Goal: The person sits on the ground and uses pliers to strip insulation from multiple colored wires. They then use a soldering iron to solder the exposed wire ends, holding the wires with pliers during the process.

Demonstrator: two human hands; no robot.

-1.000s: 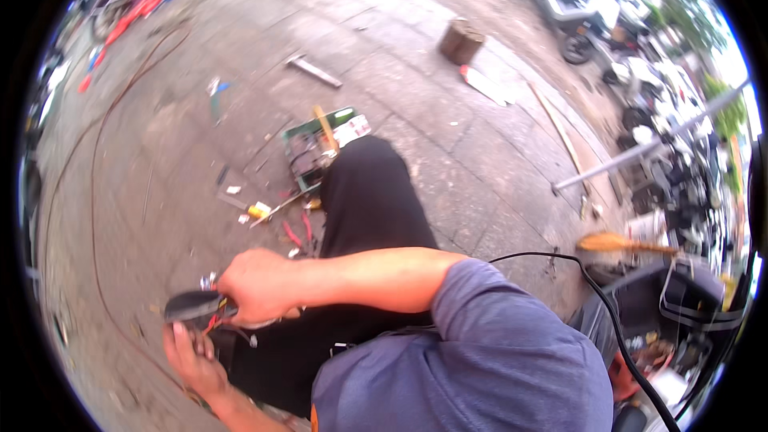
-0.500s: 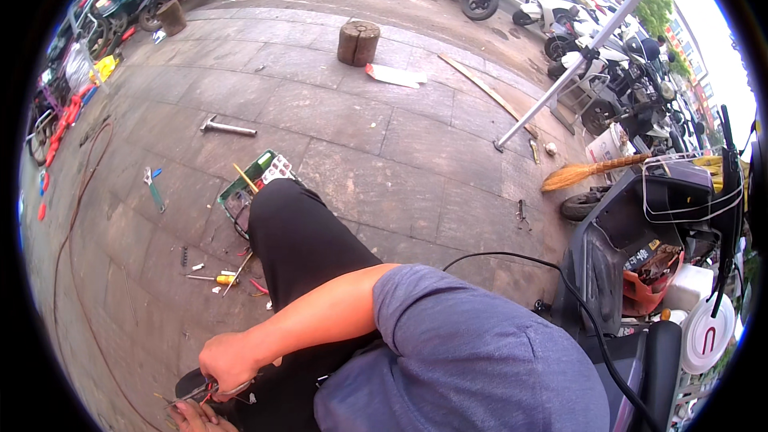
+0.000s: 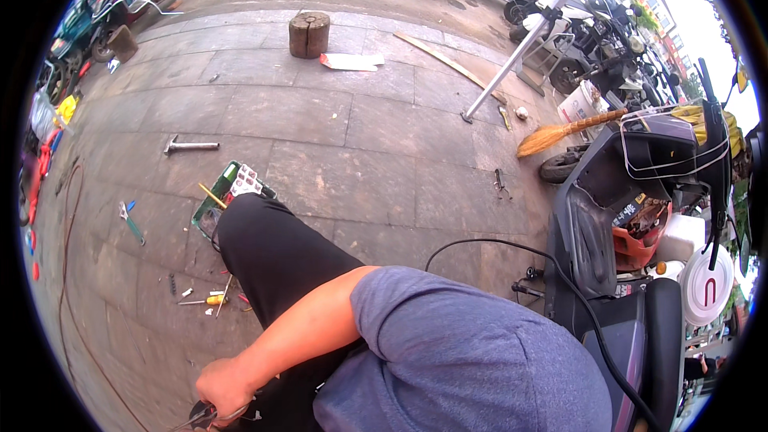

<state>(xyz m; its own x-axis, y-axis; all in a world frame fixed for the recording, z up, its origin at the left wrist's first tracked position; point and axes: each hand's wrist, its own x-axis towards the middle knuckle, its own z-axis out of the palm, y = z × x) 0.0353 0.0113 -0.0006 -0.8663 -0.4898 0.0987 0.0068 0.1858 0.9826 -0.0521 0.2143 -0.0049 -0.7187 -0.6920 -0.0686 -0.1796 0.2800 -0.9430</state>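
Note:
At the bottom of the head view my right hand (image 3: 226, 388) is closed around a metal tool (image 3: 232, 414), apparently pliers, beside a dark object (image 3: 199, 411) cut off by the edge. My left hand is hidden below the frame. My right forearm crosses my bent leg in black trousers (image 3: 284, 248). Past the knee sits a green tool tray (image 3: 230, 172) with small parts. A yellow-handled screwdriver (image 3: 214, 300) lies on the paving left of my leg, near a green-handled wrench (image 3: 132, 226).
Around me are a hammer (image 3: 192, 146), stump (image 3: 309, 38), plank (image 3: 448, 66), slanted metal pole (image 3: 512, 64), straw broom (image 3: 548, 136) and cable loop (image 3: 68, 272). A black scooter (image 3: 600, 320) with a dangling black cable (image 3: 560, 268) stands close on my right; parked scooters (image 3: 568, 72) line the street.
The view has swung up toward the street, so my hands sit lower in it and the left one has dropped out. My right hand still grips the tool.

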